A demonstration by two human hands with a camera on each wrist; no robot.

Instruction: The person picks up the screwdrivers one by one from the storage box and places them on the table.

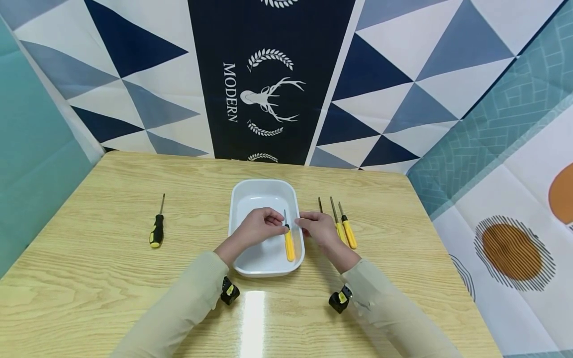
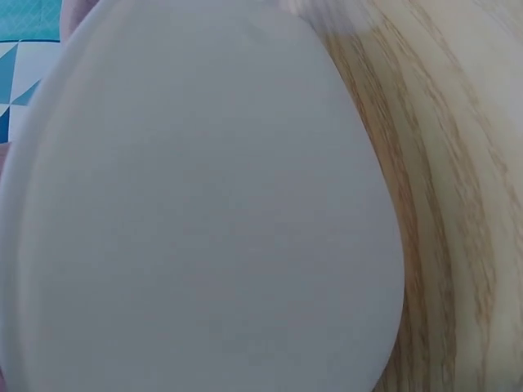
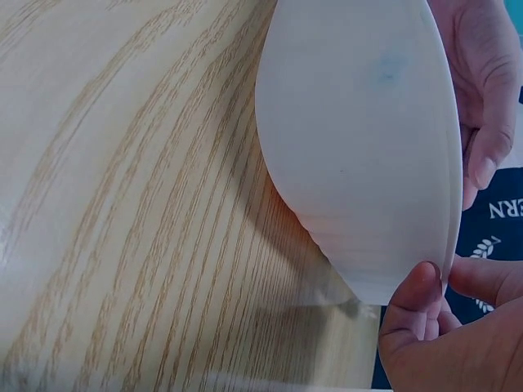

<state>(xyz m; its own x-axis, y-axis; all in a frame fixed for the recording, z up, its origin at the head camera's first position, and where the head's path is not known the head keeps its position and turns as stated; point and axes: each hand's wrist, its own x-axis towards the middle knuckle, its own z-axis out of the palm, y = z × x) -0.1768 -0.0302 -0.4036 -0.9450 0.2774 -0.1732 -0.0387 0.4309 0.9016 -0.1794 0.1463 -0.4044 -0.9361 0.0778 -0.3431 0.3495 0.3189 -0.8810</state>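
A white tray (image 1: 264,191) stands on the table with a yellow-handled screwdriver (image 1: 289,246) inside, along its right side. Reaching over the tray from the left, my left hand (image 1: 257,228) has its thumb tip at the screwdriver's black collar, fingers loosely bent. In the right wrist view, that left hand (image 3: 486,98) shows past the rim with nothing visible gripped. My right hand (image 1: 320,228) pinches the tray's right rim; in the right wrist view its thumb (image 3: 417,290) lies on the outer wall. Only the tray's outer wall (image 2: 204,204) fills the left wrist view.
Right of the tray lie two yellow-handled screwdrivers (image 1: 348,233) and a third shaft (image 1: 320,204), partly hidden by my right hand. A black-and-yellow screwdriver (image 1: 156,231) lies at the left of the wooden table (image 1: 89,278). Patterned cloth (image 1: 268,124) hangs behind.
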